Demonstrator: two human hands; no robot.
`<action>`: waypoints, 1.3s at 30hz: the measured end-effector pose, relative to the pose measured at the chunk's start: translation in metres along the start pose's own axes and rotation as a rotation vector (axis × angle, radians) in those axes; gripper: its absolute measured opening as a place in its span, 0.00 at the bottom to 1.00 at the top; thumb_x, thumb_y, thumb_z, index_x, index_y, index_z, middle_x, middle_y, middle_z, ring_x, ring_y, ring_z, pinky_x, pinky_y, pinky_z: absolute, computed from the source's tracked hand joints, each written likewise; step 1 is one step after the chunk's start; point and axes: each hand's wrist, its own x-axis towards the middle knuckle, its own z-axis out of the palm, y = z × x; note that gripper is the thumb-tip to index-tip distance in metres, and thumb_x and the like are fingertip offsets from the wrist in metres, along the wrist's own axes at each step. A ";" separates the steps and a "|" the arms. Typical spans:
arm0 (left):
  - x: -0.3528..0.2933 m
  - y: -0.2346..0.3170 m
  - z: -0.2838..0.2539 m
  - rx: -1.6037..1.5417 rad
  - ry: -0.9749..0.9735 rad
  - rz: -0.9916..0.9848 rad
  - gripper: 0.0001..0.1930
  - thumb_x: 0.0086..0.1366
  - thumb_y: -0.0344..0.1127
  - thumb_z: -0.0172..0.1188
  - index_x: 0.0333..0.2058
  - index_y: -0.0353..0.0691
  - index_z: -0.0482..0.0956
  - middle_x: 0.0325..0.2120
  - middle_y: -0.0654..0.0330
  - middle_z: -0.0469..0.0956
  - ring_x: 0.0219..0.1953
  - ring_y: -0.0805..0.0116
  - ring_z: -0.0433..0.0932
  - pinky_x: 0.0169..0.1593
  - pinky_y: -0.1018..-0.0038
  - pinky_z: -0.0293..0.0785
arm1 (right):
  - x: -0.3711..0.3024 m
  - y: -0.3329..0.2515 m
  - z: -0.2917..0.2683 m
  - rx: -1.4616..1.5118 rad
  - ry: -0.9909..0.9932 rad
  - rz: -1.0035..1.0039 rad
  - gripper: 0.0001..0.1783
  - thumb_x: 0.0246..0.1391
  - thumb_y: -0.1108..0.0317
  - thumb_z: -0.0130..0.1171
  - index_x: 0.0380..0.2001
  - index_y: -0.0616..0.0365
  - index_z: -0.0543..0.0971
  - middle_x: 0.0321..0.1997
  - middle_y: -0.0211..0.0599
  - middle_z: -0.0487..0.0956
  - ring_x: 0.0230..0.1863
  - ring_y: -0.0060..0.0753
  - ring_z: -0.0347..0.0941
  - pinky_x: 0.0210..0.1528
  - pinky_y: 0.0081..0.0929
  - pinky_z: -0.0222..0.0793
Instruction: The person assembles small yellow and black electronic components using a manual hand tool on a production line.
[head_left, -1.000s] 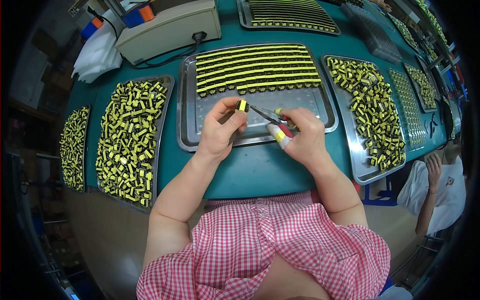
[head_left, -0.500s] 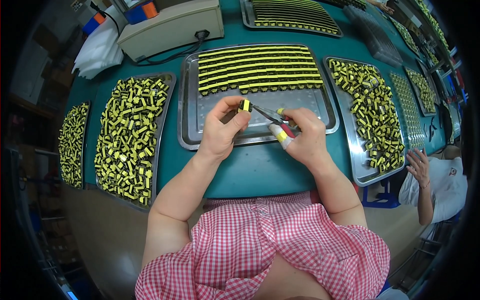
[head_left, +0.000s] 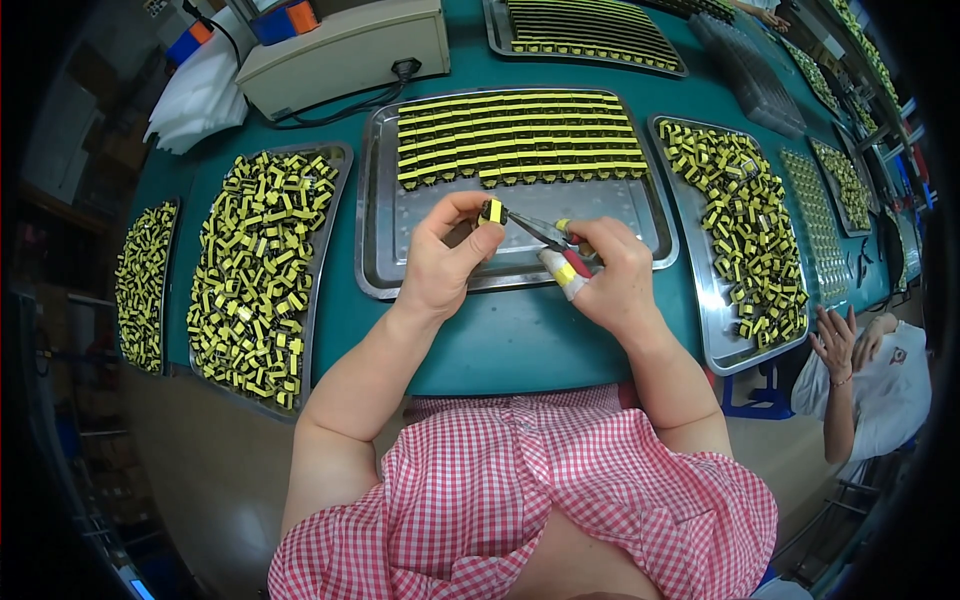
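Observation:
My left hand pinches a small black and yellow transformer between thumb and fingers. My right hand is closed round needle-nose pliers with red on the handles. Their tips reach the right side of the transformer; whether they grip one of its pins is too small to tell. White and yellow wrapping covers a digit of my right hand. Behind both hands lies a metal tray with rows of similar transformers packed side by side across its far half.
Trays of loose transformers stand at the left, far left and right. Farther back are another tray of rows and a beige box-shaped device with a black cable. A co-worker's hand is beside the right tray.
My hands, the transformer and the pliers stay almost where they were. At the right, the co-worker's raised hand has shifted slightly, and their other hand now shows.

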 end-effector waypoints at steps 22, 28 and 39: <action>-0.001 0.002 0.000 0.118 -0.012 0.025 0.15 0.53 0.31 0.63 0.39 0.33 0.72 0.28 0.66 0.73 0.29 0.82 0.69 0.33 0.85 0.65 | -0.001 0.001 -0.004 -0.049 0.003 0.016 0.15 0.29 0.73 0.69 0.26 0.60 0.77 0.21 0.37 0.74 0.24 0.35 0.72 0.25 0.27 0.68; -0.001 0.003 0.001 0.136 -0.014 0.025 0.15 0.53 0.31 0.63 0.39 0.33 0.72 0.28 0.66 0.73 0.30 0.81 0.69 0.35 0.84 0.66 | -0.002 0.001 -0.005 -0.069 0.004 0.002 0.15 0.29 0.73 0.69 0.26 0.60 0.77 0.21 0.36 0.74 0.23 0.35 0.72 0.26 0.27 0.68; 0.001 -0.002 -0.001 0.043 0.003 -0.003 0.15 0.55 0.30 0.61 0.41 0.33 0.71 0.27 0.66 0.72 0.27 0.81 0.67 0.32 0.84 0.64 | -0.001 0.001 0.000 0.024 -0.017 0.037 0.16 0.32 0.70 0.69 0.28 0.61 0.76 0.23 0.38 0.74 0.24 0.35 0.73 0.26 0.26 0.69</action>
